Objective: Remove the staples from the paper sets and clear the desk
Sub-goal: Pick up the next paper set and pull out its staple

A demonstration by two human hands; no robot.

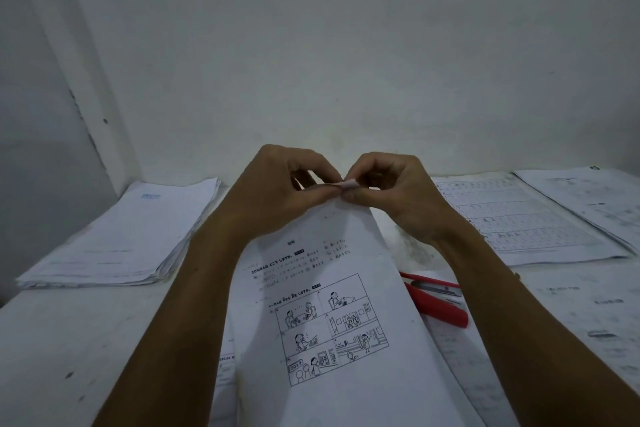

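Note:
I hold a stapled paper set lifted off the desk, its printed page with cartoon panels facing me. My left hand pinches the top corner of the set between thumb and fingers. My right hand pinches the same corner from the right, where the corner is folded back. Both hands meet at that corner, so the staple itself is hidden. A red stapler lies on the desk to the right of the set, under my right forearm.
A thick stack of papers lies at the left of the white desk. More sheets lie spread at the right, some overlapping. Other papers lie under the held set. The wall stands close behind.

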